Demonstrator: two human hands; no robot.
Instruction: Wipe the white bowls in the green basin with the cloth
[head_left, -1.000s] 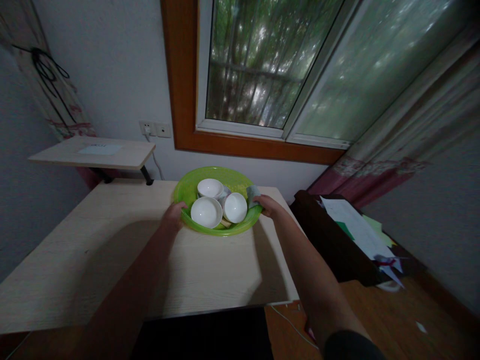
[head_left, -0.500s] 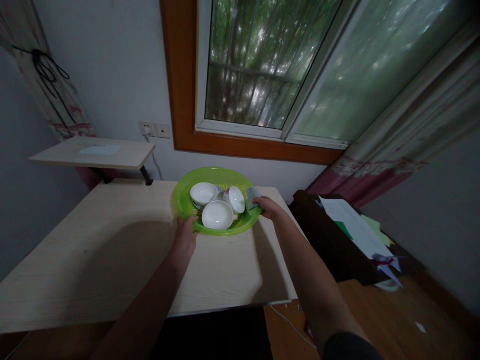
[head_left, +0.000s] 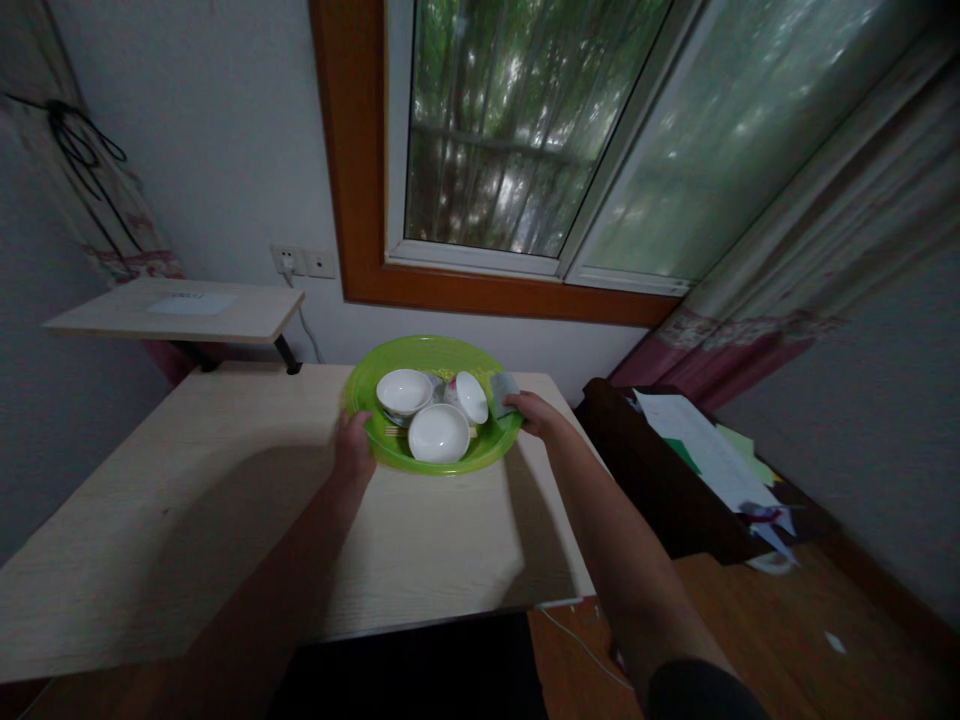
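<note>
A green basin (head_left: 480, 362) is on the pale wooden table (head_left: 420, 540). Inside it lie white bowls: one at the left (head_left: 405, 390), one at the front (head_left: 439, 434) and a tilted one at the right (head_left: 471, 398). Chopsticks (head_left: 395, 432) show beside the front bowl. My left hand (head_left: 354, 446) grips the basin's left rim, thumb over the edge. At the right rim, my right hand (head_left: 534, 412) is closed on the basin and a grey-green cloth or sponge (head_left: 505, 393), its thumb on top.
A raised wooden shelf (head_left: 180, 325) with a paper stands at the table's back left. Behind the table are a wall socket (head_left: 304, 262) and a window. Right of the table, a dark cabinet (head_left: 660, 480) holds papers.
My left hand has moved left and slightly up along the basin's rim. The front bowl shows slightly further right in the basin. My right hand keeps its grip.
</note>
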